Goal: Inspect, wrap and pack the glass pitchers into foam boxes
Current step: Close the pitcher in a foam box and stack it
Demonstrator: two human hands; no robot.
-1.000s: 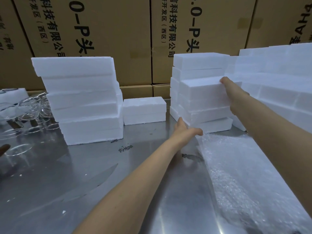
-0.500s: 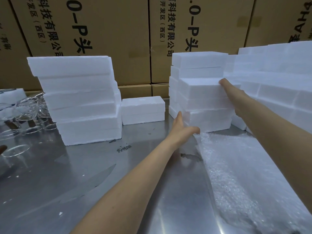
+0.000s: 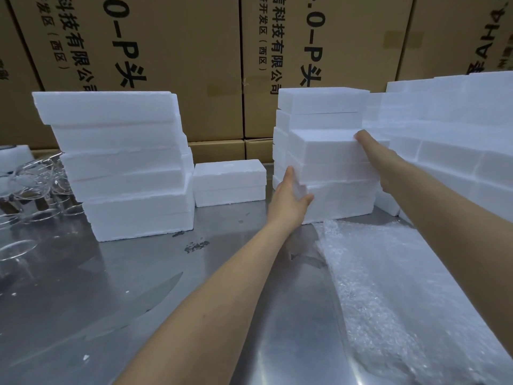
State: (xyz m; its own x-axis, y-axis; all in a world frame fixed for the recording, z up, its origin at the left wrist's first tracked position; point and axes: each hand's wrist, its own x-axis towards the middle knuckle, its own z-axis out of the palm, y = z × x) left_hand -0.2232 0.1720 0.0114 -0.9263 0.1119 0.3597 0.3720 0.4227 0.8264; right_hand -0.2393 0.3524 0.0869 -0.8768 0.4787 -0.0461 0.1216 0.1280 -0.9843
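A white foam box juts forward from the middle of the centre stack. My left hand presses against its left end, fingers straight up the side and thumb spread under the lower corner. My right hand grips its right end with a fingertip over the top edge; its other fingers are hidden behind the box. Several clear glass pitchers stand at the far left of the steel table. A sheet of bubble wrap lies on the right side of the table, in front of the stack.
A taller stack of wide foam boxes stands left of centre, with a single small foam box beside it. More foam boxes are piled at the right. Printed cardboard cartons form a wall behind.
My left hand has risen from the foot of the centre stack to the left end of the jutting foam box. My right hand stays on the box's right end.
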